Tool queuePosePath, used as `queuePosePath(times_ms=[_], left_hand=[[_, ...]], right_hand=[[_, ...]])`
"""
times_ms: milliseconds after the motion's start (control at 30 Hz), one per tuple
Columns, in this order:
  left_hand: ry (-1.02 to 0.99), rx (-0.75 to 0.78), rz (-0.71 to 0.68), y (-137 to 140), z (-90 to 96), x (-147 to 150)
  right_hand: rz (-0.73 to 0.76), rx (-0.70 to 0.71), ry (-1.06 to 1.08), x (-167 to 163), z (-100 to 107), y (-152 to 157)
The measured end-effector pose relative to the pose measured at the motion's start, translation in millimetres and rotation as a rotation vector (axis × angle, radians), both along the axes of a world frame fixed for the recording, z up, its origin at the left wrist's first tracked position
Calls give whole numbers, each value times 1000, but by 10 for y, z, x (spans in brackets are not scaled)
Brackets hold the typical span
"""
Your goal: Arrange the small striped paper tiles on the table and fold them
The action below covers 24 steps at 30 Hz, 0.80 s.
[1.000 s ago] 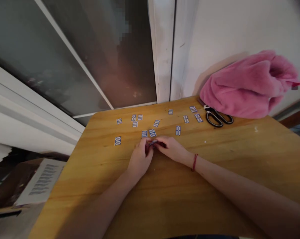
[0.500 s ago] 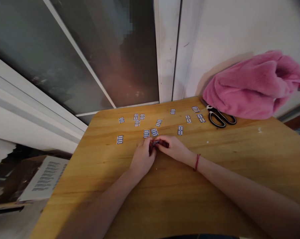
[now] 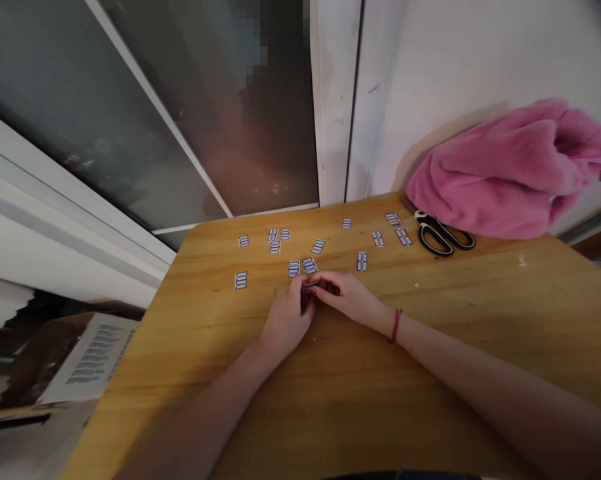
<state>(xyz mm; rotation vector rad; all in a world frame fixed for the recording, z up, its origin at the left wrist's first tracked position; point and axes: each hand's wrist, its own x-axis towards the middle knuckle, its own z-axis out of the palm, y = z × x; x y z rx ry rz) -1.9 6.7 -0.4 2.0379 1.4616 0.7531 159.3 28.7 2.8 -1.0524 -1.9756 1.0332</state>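
Standing beside the left edge of the wooden table, an open cardboard box presents a pale printed flap. Near the table's left side lies a single blue-and-white piece; a smaller piece lies beyond it, close to the far edge. To the right of these, a cluster of three pieces lies near the far edge.

The left hand is set in front of this cluster, with thumb and forefinger closed on the left end of a small thin piece. This held piece lies between the fingertips of both hands, largely covered by them; its markings cannot be read. Two flat pieces lie side by side just beyond the fingertips.

The right hand grips the right end of the held piece between thumb and fingers; the position of its remaining fingers cannot be told. A red cord encircles the right wrist. Beyond this hand, six more pieces lie spread toward the far right. Black-handled scissors rest beside the last of these, pointing toward a pink plush cloth at the wall.
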Motion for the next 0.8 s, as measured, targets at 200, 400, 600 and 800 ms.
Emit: queuePosePath(times_ms=[200, 400, 600, 800], left_hand=[[-86, -20, 24, -35, 30, 14], [-114, -42, 11, -40, 52, 21], [-141, -47, 10, -20, 15, 12], [-208, -22, 18, 6, -2, 24]], right_hand=[[-10, -16, 37, 16, 49, -6], [-10, -22, 21, 11, 38, 2], [-25, -16, 6, 12, 68, -8], [-31, -31, 5, 20, 95, -24]])
